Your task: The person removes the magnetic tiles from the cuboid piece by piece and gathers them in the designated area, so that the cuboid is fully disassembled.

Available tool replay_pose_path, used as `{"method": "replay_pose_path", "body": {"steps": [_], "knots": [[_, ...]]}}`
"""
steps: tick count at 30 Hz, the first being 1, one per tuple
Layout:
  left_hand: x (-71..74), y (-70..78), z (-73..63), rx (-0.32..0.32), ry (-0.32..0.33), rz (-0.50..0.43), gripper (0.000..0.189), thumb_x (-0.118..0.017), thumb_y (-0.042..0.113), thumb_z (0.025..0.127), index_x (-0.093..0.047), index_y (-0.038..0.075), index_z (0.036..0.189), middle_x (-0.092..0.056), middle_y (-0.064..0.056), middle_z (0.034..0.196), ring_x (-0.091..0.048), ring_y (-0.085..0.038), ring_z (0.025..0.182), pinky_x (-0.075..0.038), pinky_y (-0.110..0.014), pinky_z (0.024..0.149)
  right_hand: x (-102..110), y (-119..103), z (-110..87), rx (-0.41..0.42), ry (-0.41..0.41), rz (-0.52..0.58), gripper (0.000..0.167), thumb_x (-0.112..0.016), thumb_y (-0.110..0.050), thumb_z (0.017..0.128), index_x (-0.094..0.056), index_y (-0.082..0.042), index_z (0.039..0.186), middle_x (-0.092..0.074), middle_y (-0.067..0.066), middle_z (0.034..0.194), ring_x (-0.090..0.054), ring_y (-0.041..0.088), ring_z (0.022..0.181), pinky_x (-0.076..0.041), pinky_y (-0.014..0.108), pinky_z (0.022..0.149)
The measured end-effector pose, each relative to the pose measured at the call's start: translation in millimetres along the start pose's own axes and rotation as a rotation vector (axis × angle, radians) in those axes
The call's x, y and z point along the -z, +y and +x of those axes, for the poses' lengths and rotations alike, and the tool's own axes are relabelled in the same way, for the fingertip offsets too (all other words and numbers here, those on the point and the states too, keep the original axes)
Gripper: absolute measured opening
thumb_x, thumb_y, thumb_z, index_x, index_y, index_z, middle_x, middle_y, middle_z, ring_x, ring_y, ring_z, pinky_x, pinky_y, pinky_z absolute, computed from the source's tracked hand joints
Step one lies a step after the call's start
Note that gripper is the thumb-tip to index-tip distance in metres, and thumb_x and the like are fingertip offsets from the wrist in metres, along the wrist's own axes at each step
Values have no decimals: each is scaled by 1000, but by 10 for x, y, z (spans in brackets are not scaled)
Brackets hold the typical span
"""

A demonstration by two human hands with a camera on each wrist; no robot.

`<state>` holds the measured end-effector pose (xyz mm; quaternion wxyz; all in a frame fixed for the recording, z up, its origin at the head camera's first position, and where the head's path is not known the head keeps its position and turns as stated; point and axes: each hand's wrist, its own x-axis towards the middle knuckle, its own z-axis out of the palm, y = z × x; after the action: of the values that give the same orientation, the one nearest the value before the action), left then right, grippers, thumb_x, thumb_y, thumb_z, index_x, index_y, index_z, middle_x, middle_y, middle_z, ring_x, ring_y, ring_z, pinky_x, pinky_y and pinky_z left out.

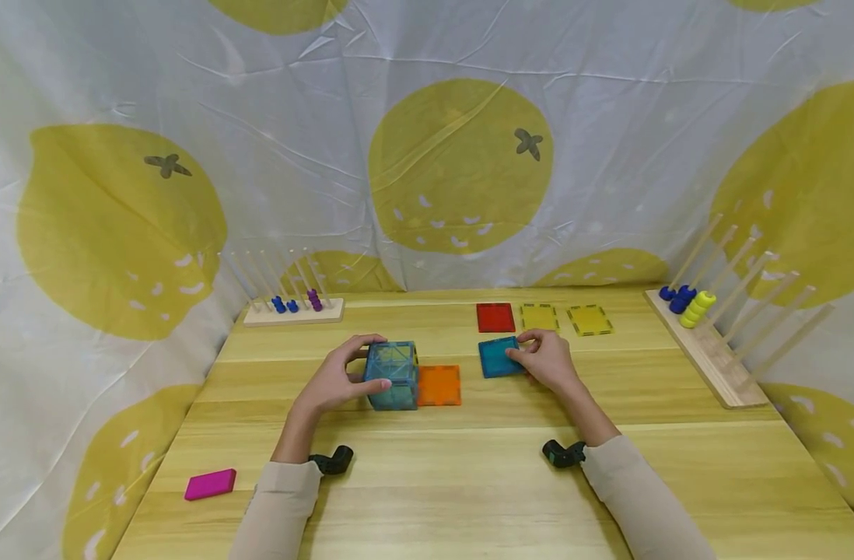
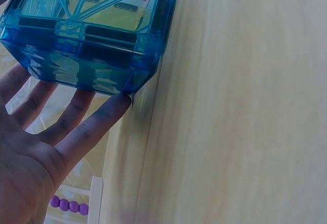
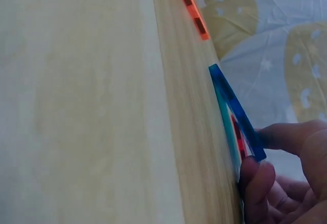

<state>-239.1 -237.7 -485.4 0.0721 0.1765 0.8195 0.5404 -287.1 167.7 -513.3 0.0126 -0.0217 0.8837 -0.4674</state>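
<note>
A box-like cube of see-through blue magnetic tiles [image 1: 392,376] stands left of the table's middle. My left hand [image 1: 334,379] holds it from the left side, thumb along the front and fingers at the back. In the left wrist view, fingertips touch the lower side of the cube [image 2: 97,45]. Against the cube's right side lies an orange tile [image 1: 439,386]. To the right, my right hand [image 1: 547,359] pinches a blue square tile [image 1: 495,358] at its right edge. The right wrist view shows this tile [image 3: 236,109] steeply slanted, with red showing behind it.
Behind lie a red tile [image 1: 495,318] and two yellow tiles [image 1: 539,316]. Wooden peg boards with beads stand at back left [image 1: 297,313] and along the right [image 1: 710,358]. A magenta block [image 1: 211,484] lies front left. Lemon-print cloth [image 1: 294,179] hangs behind the table.
</note>
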Motion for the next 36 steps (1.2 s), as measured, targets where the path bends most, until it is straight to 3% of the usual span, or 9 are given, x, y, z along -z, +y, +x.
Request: {"method": "replay_pose_path", "body": {"steps": [10,19,22,26,31,36], "knots": [[-3,-14,3,2,1,5,71,-86,22,86,-51,18,148,-48,-9,149,-47,-44,139,-61,-44,93,28,-23,20,-58,-21,-87,42,-80,-34,91,-69,-3,117,-68,5,62,-63,18,52,-53,30,59],[-4,-15,9,3,1,13,74,-86,22,86,-49,12,149,-47,-10,150,-47,-44,138,-61,-45,93,70,14,3,-58,-61,21,45,-81,-36,90,-65,-2,116,-70,9,66,-65,22,50,-54,34,48],[0,-23,10,11,6,16,74,-86,24,85,-50,14,149,-48,-7,149,-48,-42,138,-61,-44,93,81,29,-7,-1,-38,38,44,-80,-35,91,-68,-2,117,-72,9,74,-66,22,56,-55,32,52],[3,-27,9,19,9,13,73,-87,25,85,-51,19,148,-49,-5,148,-48,-41,138,-62,-43,92,105,15,-35,96,-27,17,42,-79,-34,92,-70,-4,120,-72,10,95,-70,21,78,-57,28,64],[15,-7,1,13,-1,12,73,-87,26,84,-52,19,147,-49,-7,149,-47,-43,138,-62,-41,90,142,-63,-109,148,-113,59,49,-80,-34,91,-66,-7,130,-68,15,123,-69,28,98,-60,30,70],[34,8,-11,20,-2,16,72,-88,26,84,-53,21,147,-49,-7,149,-48,-43,138,-62,-41,91,143,-172,-160,258,-166,31,58,-82,-33,89,-62,-5,136,-65,16,134,-67,31,106,-60,34,80]]}}
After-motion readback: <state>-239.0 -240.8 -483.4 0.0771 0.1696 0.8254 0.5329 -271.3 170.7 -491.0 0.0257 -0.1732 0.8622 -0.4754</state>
